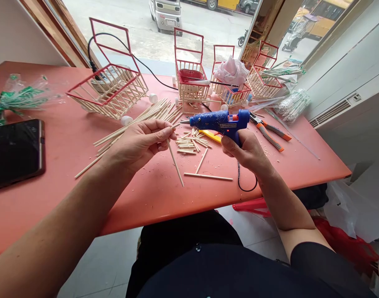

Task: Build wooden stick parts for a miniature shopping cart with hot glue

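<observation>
My left hand point(155, 136) is closed in a pinch on a thin wooden stick point(176, 165), whose free end slants down toward the table. At the fingertips a short stick end points at the metal nozzle of a blue hot glue gun point(222, 121); whether they touch I cannot tell. My right hand point(248, 149) is wrapped round the gun's handle, and a small red light glows on its side. Below the nozzle lies a pile of short cut sticks point(189, 145). Two more pieces, a longer stick point(208, 177) and a shorter one point(201, 160), lie nearer me.
Long sticks point(146, 114) lie behind my left hand. Small stick-built carts point(114, 89) with red rims line the window side. Pliers point(266, 132) rest right of the gun, a yellow-handled tool point(211, 135) under it. A phone point(17, 153) lies left; a black cord point(247, 189) loops at the front.
</observation>
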### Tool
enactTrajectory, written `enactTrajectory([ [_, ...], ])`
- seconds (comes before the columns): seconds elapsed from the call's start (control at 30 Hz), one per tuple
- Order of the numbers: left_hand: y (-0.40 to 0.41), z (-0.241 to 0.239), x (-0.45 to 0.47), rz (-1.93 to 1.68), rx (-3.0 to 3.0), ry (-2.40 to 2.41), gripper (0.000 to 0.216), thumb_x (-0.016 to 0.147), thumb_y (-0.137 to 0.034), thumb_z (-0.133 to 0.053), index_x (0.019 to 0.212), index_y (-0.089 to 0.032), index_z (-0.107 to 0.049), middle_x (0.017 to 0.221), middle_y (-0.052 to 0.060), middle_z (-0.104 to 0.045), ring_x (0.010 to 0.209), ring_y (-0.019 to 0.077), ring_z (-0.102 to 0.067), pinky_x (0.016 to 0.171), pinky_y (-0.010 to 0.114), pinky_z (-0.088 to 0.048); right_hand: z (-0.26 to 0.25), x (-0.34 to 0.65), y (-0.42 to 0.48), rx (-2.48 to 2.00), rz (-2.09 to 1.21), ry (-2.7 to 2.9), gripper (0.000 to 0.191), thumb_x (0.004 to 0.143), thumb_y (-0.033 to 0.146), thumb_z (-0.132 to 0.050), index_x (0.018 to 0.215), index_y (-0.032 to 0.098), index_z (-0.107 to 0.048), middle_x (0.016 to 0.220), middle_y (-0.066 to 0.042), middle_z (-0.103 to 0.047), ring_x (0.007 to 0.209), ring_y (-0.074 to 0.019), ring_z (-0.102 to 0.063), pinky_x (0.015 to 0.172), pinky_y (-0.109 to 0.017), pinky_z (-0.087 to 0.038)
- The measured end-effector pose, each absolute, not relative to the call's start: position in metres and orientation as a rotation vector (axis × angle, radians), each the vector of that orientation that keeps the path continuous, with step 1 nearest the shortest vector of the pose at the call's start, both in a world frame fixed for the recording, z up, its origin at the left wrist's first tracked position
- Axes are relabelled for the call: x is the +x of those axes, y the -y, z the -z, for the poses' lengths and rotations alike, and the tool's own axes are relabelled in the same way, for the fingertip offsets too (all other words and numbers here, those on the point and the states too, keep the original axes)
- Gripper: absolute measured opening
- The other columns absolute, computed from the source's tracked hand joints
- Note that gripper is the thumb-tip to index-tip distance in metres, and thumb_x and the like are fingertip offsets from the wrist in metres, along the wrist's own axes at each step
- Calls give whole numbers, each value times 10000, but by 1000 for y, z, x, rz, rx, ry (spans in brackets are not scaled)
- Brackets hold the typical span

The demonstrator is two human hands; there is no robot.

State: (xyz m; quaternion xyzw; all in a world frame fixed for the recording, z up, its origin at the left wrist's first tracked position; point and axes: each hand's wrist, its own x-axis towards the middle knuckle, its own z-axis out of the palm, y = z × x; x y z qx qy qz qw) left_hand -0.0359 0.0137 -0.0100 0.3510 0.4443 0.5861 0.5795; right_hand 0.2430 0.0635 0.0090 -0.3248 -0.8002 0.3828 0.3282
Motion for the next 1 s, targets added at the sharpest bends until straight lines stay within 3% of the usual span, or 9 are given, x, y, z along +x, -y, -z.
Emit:
enactTrajectory([
  [0.2,-14,9,-36,-1369,824,-1038,474,464,-364,-1142,708,-141,-802,668,52,-735,559,74,-539,513,181,-425,-8,243,-64,-860,-971,2112,636,1018,797,-628,771,215,-558,639,26,-490,612,-126,-422,576,-314,-315],
  [0.5,-13,8,-36,-1352,831,-1088,339,634,-296,-1073,715,-157,-774,676,49,-725,548,89,-538,516,218,-412,-14,242,-60,-893,-996,2091,654,998,811,-646,722,230,-528,631,21,-465,623,-137,-422,577,-324,-311],
  [1.0,-14,7,-36,-1348,832,-1086,382,571,-318,-1102,706,-158,-782,670,49,-727,567,89,-549,516,198,-427,-12,241,-60,-843,-1069,2042,614,1000,767,-687,754,223,-544,631,35,-467,596,-120,-415,556,-313,-310],
])
